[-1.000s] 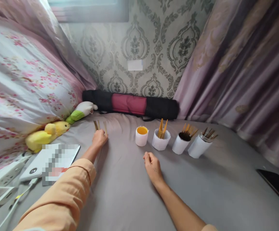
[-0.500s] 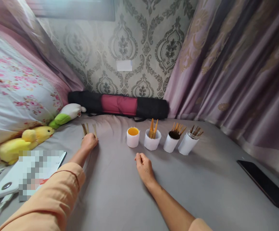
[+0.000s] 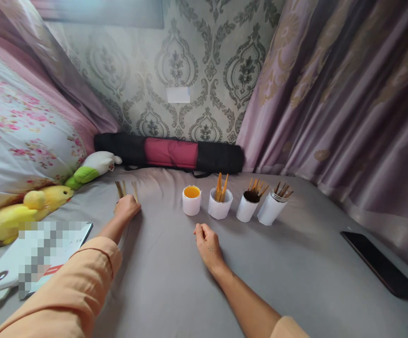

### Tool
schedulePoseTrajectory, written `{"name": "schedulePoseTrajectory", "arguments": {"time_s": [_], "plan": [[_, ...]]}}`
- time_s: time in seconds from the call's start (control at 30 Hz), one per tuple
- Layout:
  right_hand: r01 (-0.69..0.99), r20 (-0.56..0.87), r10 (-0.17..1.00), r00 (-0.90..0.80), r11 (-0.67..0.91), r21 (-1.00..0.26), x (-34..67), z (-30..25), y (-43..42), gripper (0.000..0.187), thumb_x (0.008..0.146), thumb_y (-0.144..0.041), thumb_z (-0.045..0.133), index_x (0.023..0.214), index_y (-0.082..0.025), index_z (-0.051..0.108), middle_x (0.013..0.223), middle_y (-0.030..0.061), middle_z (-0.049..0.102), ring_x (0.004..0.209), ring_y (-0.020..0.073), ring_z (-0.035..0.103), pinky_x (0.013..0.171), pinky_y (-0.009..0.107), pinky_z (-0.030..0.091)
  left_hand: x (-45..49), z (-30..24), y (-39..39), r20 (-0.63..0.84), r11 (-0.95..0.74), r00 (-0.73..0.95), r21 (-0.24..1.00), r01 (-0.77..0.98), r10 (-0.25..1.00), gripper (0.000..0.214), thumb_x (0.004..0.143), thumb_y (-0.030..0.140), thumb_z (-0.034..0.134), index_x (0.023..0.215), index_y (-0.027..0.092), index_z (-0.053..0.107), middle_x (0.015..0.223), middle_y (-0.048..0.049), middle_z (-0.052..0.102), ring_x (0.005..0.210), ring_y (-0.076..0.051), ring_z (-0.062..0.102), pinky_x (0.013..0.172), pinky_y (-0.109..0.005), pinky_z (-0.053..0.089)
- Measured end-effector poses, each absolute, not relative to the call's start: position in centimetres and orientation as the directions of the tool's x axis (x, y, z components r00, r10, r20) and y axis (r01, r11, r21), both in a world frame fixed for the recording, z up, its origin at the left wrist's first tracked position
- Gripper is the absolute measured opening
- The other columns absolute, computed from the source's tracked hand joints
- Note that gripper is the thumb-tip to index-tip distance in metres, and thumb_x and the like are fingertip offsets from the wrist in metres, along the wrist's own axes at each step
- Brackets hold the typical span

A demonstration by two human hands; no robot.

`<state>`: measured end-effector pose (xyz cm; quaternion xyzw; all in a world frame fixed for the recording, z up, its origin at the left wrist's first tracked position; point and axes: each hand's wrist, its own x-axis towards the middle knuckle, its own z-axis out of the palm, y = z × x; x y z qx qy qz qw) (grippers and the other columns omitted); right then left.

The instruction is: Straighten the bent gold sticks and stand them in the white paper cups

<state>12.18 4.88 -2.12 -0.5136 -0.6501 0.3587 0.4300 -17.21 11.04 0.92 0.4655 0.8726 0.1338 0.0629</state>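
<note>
My left hand [image 3: 127,208] rests on the grey sheet [image 3: 175,277], closed round a few thin wooden sticks [image 3: 123,188] that poke out beyond the fingers. My right hand [image 3: 207,244] lies in a loose fist in the middle of the sheet, and nothing shows in it. Just beyond it stands a row of white cups: one with a yellow inside [image 3: 191,200], one with orange sticks [image 3: 219,203], one with brownish sticks [image 3: 248,206], and one tilted with dark sticks [image 3: 270,208].
A black and magenta roll bag [image 3: 170,153] lies against the patterned wall. Yellow [image 3: 24,211] and green-white [image 3: 91,168] plush toys sit by the floral pillow at left. A notebook [image 3: 49,253] lies front left, a dark phone [image 3: 383,270] at right. Curtains hang on the right.
The view has swung a little to the right, so everything sits further left in the picture. Both hands keep the same pose on the sheet.
</note>
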Motion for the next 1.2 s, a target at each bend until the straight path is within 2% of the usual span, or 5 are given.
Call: {"name": "schedulePoseTrajectory", "arguments": {"time_s": [0.27,0.73,1.2], "plan": [[0.371,0.196,0.975,-0.103,0.221,-0.902,12.25,-1.97,4.80,0.037,0.085,-0.046,0.032,0.063,-0.020,0.048,0.054,-0.0032,0.047,0.048,0.0100,0.038,0.046,0.020,0.027,-16.90,1.42,11.04,-0.052,0.590,-0.597,0.242,0.770,0.801,0.027,0.066,0.022,0.049,0.086,0.012,0.065,0.091,-0.0212,0.063,0.087,-0.033,0.059,0.065,-0.035,0.044],[0.380,0.195,0.974,-0.117,0.225,-0.897,12.26,-1.95,4.75,0.036,0.085,-0.044,0.032,0.063,-0.020,0.048,0.053,-0.0029,0.048,0.047,0.0103,0.038,0.046,0.021,0.027,-17.09,1.43,11.08,-0.062,0.584,-0.586,0.219,0.782,0.808,0.028,0.067,0.023,0.048,0.087,0.013,0.065,0.093,-0.0195,0.063,0.089,-0.032,0.059,0.066,-0.034,0.045],[0.397,0.200,0.973,-0.112,0.228,-0.889,12.30,-1.96,4.70,0.035,0.085,-0.042,0.033,0.064,-0.020,0.050,0.055,-0.0029,0.050,0.048,0.0094,0.039,0.048,0.020,0.027,-16.96,1.71,11.15,-0.077,0.595,-0.596,0.242,0.767,0.799,0.029,0.064,0.022,0.050,0.086,0.012,0.065,0.094,-0.0218,0.063,0.090,-0.034,0.059,0.067,-0.035,0.045]]}}
